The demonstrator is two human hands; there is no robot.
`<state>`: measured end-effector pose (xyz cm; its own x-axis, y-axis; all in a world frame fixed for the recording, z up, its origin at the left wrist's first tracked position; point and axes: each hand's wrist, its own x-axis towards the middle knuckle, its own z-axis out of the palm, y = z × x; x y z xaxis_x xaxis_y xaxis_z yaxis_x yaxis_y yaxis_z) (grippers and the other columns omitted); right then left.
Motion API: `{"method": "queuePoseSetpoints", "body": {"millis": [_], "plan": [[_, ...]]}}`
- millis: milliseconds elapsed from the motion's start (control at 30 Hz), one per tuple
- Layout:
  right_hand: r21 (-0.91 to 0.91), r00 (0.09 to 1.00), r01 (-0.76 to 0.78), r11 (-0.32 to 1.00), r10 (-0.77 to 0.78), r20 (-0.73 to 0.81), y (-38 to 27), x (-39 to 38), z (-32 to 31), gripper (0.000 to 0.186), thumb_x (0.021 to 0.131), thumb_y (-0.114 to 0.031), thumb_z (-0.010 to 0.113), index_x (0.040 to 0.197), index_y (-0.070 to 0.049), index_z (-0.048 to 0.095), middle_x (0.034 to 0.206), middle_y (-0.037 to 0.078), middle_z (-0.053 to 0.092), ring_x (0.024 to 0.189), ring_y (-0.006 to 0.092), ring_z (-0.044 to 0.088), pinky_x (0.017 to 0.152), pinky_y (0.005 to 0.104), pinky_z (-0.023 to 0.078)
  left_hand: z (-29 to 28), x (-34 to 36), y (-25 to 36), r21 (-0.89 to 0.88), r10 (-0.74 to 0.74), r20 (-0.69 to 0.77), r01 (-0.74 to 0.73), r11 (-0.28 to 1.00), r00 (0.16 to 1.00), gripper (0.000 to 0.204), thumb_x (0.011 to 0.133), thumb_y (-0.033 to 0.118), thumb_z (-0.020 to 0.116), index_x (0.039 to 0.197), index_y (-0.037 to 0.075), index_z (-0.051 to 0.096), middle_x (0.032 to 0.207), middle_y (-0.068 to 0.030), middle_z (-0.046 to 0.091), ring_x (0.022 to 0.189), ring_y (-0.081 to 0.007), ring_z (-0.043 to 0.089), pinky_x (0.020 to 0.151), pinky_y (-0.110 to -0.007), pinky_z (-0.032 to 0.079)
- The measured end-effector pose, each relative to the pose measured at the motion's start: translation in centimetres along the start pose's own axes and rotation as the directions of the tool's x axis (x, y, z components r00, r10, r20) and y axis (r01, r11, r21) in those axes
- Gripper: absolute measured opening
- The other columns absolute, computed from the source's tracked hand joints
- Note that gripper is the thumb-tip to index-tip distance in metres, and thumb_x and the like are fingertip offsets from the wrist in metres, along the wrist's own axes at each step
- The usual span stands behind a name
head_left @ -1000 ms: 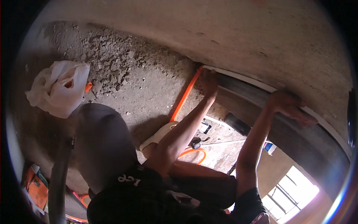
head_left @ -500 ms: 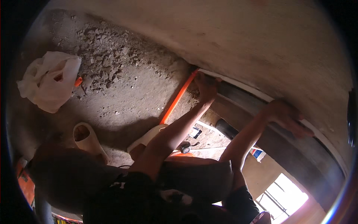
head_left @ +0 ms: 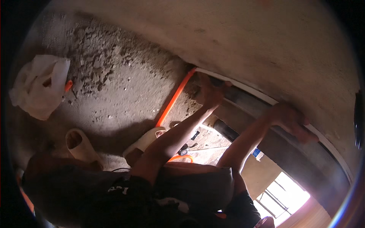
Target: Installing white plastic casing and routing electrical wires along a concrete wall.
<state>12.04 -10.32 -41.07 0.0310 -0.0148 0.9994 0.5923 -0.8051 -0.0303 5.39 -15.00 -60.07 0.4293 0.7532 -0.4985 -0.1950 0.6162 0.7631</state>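
Observation:
A thin white pipe [head_left: 266,99] runs along the foot of a rough plastered wall [head_left: 247,45], above a dark channel. My left hand [head_left: 210,93] is closed around the pipe's left end, where an orange pipe [head_left: 174,99] meets it. Further right, my right hand [head_left: 292,121] rests on the white pipe with its fingers stretched along it. Both bare forearms reach up from my dark clothing at the lower edge.
A crumpled white plastic bag [head_left: 39,85] lies on the gritty concrete floor [head_left: 114,79] at the left. Two pale slippers [head_left: 78,143] [head_left: 146,140] sit near my legs. A dark thick pipe [head_left: 227,130] lies below the channel. A bright window opening [head_left: 283,195] shows at lower right.
The view has shifted a little, bringing both slippers into sight. Both hands stay on the white pipe in about the same places.

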Motion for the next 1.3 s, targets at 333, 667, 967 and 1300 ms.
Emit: {"method": "queuePoseSetpoints", "body": {"millis": [333,667,967,1300], "plan": [[-0.062,0.978,0.203,0.977,-0.205,-0.031,0.3,0.3,-0.4,0.052,0.09,-0.004,0.042,0.136,0.012,0.023,0.131,0.03,0.029,0.119,0.0395,0.037,0.101,0.0419,0.029,-0.3,0.7,-2.7,0.035,-0.174,-0.125,0.18,0.983,0.977,0.123,0.061,0.043,0.082,0.144,-0.006,0.006,0.147,-0.0291,0.012,0.138,-0.0363,0.018,0.112,-0.042,0.02],[0.114,0.993,0.054,0.992,-0.065,0.095,1.7,1.4,-0.5,0.053,0.093,-0.006,0.038,0.139,0.01,0.018,0.131,0.031,0.029,0.123,0.0414,0.031,0.105,0.0438,0.022,-3.2,2.5,-4.1,0.055,-0.019,0.062,0.016,0.998,0.998,0.068,0.065,0.038,0.08,0.102,-0.006,0.046,0.11,-0.0194,0.041,0.108,-0.0301,0.042,0.093,-0.042,0.036],[0.048,1.0,0.018,0.999,-0.019,0.005,0.6,1.0,-0.1,0.051,0.095,-0.007,0.035,0.14,0.01,0.018,0.137,0.029,0.026,0.126,0.0439,0.027,0.105,0.0457,0.021,-2.4,2.6,-5.6,-0.295,0.067,-0.229,-0.135,0.946,0.971,0.024,0.077,0.002,0.069,0.1,0.0,0.065,0.09,-0.0066,0.067,0.08,-0.0104,0.06,0.072,-0.025,0.048],[0.025,0.979,0.204,0.979,-0.203,-0.022,1.1,0.5,-1.4,0.054,0.094,-0.019,0.041,0.138,0.009,0.026,0.137,0.027,0.029,0.124,0.0384,0.034,0.105,0.0478,0.027,-5.7,3.8,-7.9,0.149,0.102,-0.021,-0.097,0.984,0.995,0.013,0.08,0.009,0.066,0.092,0.006,0.07,0.077,-0.0045,0.069,0.073,-0.0125,0.065,0.066,-0.029,0.05]]}}
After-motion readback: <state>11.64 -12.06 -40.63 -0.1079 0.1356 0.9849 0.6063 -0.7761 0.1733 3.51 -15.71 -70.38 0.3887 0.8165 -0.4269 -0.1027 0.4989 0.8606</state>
